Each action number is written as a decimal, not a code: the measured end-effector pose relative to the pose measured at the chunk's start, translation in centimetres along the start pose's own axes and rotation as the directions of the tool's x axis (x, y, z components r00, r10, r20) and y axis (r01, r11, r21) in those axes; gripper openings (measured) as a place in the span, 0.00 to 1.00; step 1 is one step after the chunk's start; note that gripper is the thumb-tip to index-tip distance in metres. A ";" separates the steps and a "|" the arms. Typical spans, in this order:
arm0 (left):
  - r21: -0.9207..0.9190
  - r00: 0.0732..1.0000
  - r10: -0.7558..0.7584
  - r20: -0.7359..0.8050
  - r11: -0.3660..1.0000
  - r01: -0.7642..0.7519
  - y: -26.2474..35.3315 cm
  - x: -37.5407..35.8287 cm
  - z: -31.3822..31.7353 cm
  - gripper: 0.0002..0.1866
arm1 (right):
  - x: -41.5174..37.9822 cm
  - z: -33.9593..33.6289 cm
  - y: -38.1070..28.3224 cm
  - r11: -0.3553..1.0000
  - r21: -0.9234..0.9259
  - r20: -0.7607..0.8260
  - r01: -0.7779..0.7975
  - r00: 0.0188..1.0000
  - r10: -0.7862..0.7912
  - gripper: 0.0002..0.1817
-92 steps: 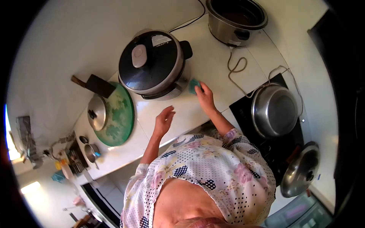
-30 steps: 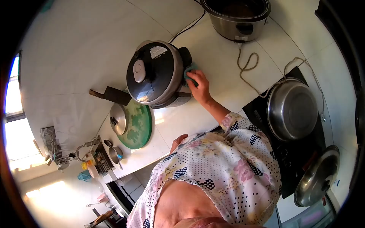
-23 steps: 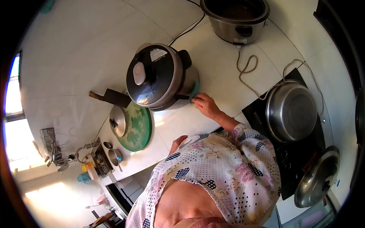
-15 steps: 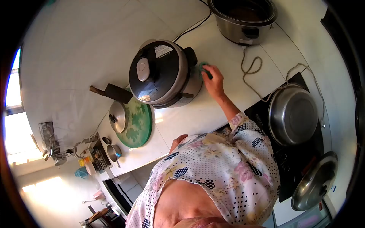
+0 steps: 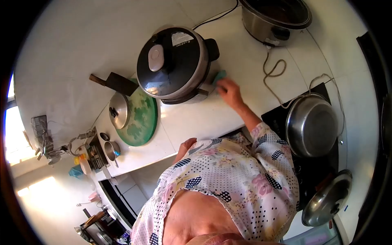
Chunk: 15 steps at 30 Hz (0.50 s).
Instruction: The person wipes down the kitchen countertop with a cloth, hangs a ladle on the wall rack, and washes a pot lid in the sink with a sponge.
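Two hands are in view, and only the right hand point(image 5: 230, 92) is at work: I see its fingers pressed flat over a small teal cloth point(image 5: 220, 75), pinning it against the lower side wall of the electric pressure cooker point(image 5: 175, 61) where that wall meets the white counter point(image 5: 204, 118). The cloth shows only as a corner past the fingertips; I judge it soft, light and limp, likely damp, so it should bunch and slide easily and is best held by pressing it under the flat of the fingers rather than pinched at an edge. The cooker looks heavy and smooth-sided, its black lid shut; I would expect it to stay put under wiping pressure, though the handle stub point(image 5: 212, 44) above the cloth crowds the hand. The left hand point(image 5: 184, 146) rests at the counter's near edge, partly hidden by the floral sleeve, and I cannot tell whether it is curled or spread. Beyond the cooker lie a green round board point(image 5: 139, 120) with a small steel lid point(image 5: 119, 115) on it, a slow cooker point(image 5: 274, 18) with its loose cord point(image 5: 274, 73), and a steel pot point(image 5: 312, 124) on the black hob.
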State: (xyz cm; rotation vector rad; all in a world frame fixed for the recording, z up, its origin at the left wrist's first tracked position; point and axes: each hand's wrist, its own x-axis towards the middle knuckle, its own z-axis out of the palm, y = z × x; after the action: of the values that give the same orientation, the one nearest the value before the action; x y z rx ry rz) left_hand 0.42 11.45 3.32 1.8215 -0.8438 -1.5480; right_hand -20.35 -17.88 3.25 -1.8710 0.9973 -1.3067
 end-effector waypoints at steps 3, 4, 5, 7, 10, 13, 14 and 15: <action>0.198 0.999 0.035 0.012 0.980 -0.037 1.5 -0.9 0.3 0.22 | 4.8 -1.5 2.9 0.993 -0.070 -0.126 -0.090 0.989 0.081 0.11; 0.175 0.999 0.022 0.026 0.984 -0.026 2.0 -1.5 0.6 0.22 | 6.5 -1.6 4.3 0.991 -0.120 -0.112 -0.060 0.993 0.046 0.11; 0.151 0.999 0.009 0.039 0.988 -0.014 2.5 -2.1 0.8 0.23 | 7.9 -1.5 5.4 0.985 -0.168 -0.095 -0.028 0.995 0.012 0.11; 0.120 0.998 -0.058 0.022 0.991 0.056 2.0 -3.0 1.0 0.24 | 10.1 -0.7 7.4 0.941 -0.338 0.107 0.014 0.994 0.024 0.12; -0.246 0.964 -0.248 -0.096 0.944 0.218 -1.0 -4.4 1.5 0.25 | 8.8 2.0 9.8 0.783 -0.588 0.324 0.202 0.946 -0.001 0.16; -0.004 0.987 -0.148 -0.058 0.989 0.148 -4.8 -4.9 0.4 0.21 | 4.9 3.7 9.4 0.841 -0.520 0.262 0.149 0.965 -0.009 0.17; 0.017 0.988 -0.139 -0.070 0.990 0.140 -6.4 -5.1 0.2 0.20 | 3.5 3.8 8.1 0.890 -0.447 0.205 0.090 0.979 0.003 0.18; -0.081 0.983 -0.154 -0.098 0.986 0.147 -5.5 -5.8 0.5 0.20 | 1.7 3.7 6.8 0.900 -0.433 0.210 0.038 0.976 0.060 0.19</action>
State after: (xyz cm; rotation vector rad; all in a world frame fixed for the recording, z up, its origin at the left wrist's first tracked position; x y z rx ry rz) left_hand -0.26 19.35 2.52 1.9313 -0.6049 -1.5395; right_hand -17.92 -22.51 -2.71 -2.2789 1.2537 -0.8890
